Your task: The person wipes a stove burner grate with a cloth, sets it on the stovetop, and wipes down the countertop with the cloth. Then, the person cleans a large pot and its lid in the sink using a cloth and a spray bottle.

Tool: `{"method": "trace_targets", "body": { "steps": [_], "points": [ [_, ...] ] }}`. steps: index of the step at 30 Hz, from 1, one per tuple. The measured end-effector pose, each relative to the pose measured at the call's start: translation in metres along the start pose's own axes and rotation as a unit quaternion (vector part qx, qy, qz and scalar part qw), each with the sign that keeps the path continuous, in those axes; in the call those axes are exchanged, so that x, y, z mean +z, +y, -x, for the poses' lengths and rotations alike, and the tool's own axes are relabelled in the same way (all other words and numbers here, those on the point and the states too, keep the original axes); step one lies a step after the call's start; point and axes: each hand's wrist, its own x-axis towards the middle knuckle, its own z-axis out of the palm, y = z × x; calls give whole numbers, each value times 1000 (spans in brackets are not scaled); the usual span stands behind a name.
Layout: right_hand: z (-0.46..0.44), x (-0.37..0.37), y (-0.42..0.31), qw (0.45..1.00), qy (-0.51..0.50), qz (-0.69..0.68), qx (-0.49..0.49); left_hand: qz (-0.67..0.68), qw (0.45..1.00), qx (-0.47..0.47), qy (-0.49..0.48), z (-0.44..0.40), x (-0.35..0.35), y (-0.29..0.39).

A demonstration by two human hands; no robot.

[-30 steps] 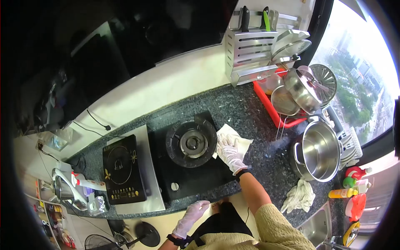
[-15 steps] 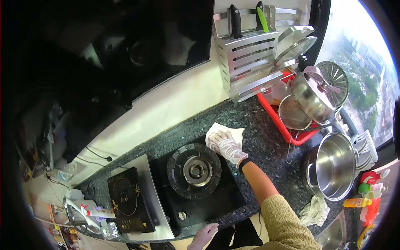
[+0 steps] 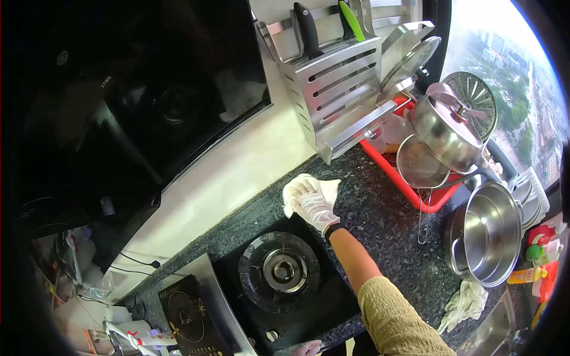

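My right hand (image 3: 312, 204), in a thin whitish glove with a dark band at the wrist, presses a white cloth (image 3: 328, 188) onto the dark speckled countertop (image 3: 380, 243). The fingers are bent over the cloth, just behind the gas stove. Below the hand lies the black gas stove (image 3: 332, 308) with its round burner (image 3: 284, 270) and a knob (image 3: 272, 336). My left hand (image 3: 307, 349), also gloved, shows only in part at the bottom edge, by the front of the stove; its finger position is unclear.
A steel rack (image 3: 338, 77) with knives stands against the wall. To the right are a red tray (image 3: 380, 163) with cookware, a large steel pot (image 3: 490, 234), a crumpled cloth (image 3: 464, 305) and a sink (image 3: 496, 323). An induction cooker (image 3: 190, 314) sits left of the stove.
My right hand and the cloth have slid toward the wall, away from the stove's edge. The view has shifted, and less of my left hand shows at the bottom.
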Motion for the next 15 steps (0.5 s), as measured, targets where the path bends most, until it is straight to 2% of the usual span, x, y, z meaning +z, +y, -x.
{"method": "trace_targets", "body": {
  "steps": [1, 2, 3, 4, 7, 8, 9, 10, 11, 12, 13, 14, 15],
  "points": [
    [2, 13, 3, 999, 27, 6, 39, -21, 1000, -13, 1, -2, -13, 39],
    [1, 28, 7, 995, 55, 14, 78, -25, 999, -24, 0, -3, -15, 43],
    [-6, 53, 14, 981, 24, 113, 154, -31, 999, -33, 1, -4, -17, 45],
    [-11, 45, 17, 977, 16, 11, 213, -37, 998, -42, 2, -5, -20, 46],
    [-17, 35, 28, 958, 40, 70, 274, -49, 996, -73, 5, 1, -33, 64],
    [-19, 34, 32, 949, 44, 101, 294, -34, 998, -56, 9, 4, -32, 54],
    [-18, 32, 38, 946, 91, 127, 283, -21, 999, -40, 13, 9, -30, 33],
    [-20, 30, 39, 939, 164, -30, 300, -7, 1000, -22, 19, 14, -28, 13],
    [-23, 27, 40, 904, 233, -187, 306, 6, 999, -40, 12, 18, -26, -5],
    [-26, 23, 42, 842, 294, -337, 302, 19, 998, -58, 5, 24, -22, -23],
    [-33, -6, 22, 684, 322, -598, 266, 33, 996, -79, -3, 31, -19, -32],
    [-41, -37, 0, 444, 357, -788, 233, 43, 996, -76, -8, 37, -15, -41],
    [-47, -39, -5, 404, 329, -832, 190, 53, 996, -73, -12, 39, -11, -46]
  ]
}}
